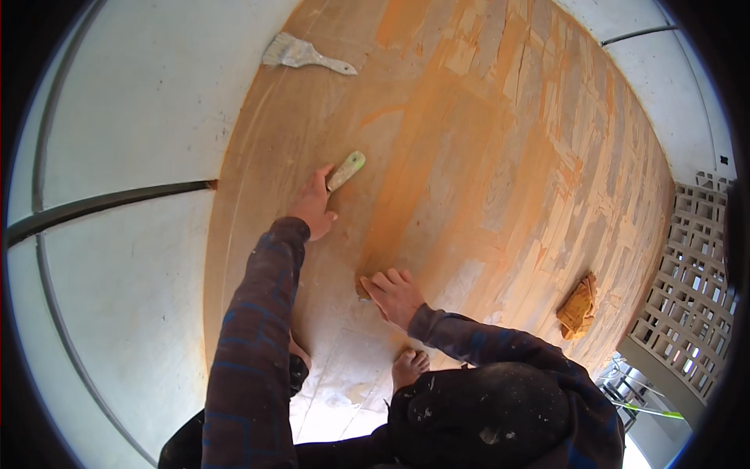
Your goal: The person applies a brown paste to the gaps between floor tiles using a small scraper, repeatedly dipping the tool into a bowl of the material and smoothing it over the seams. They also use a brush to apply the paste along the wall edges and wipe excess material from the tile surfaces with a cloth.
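My left hand [312,205] reaches forward over the wooden floor [461,172]. From between its thumb and forefinger sticks out the worn, pale green handle of a putty knife [347,170]; the hand covers the tool's other end and seems closed on it. Closer to me, my right hand [396,298] is low against the boards. Its bent fingers press on a small brown piece that looks like sandpaper [362,289], mostly hidden under the fingertips.
A white-crusted paintbrush [301,54] lies at the far left, near the pale wall [133,117]. To the right is a crumpled orange-brown cloth or glove [577,308]. Beyond the floor's right edge stands a latticed block screen [680,281]. My bare foot [409,367] rests below my right hand.
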